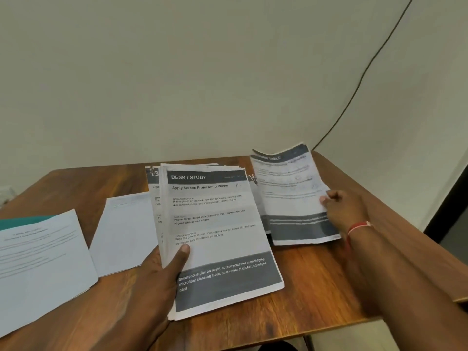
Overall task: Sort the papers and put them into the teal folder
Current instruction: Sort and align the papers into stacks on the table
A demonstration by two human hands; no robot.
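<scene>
A: At the table's [316, 274] centre, your left hand [157, 274] gripped the paper stack [220, 236] by its left edge, thumb on the top page headed "DESK / STUDY".

B: Yes, and your right hand [339, 209] pinched one curled sheet [291, 193] just right of that stack.

A: Your teal folder [22, 220] lay at the far left, mostly under a printed sheet [43, 262].

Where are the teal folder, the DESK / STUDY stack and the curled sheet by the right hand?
teal folder [20, 222]: head view, exposed teal strip.
DESK / STUDY stack [217, 224]: head view, middle of top sheet.
curled sheet [288, 191]: head view, pale printed middle.
</scene>
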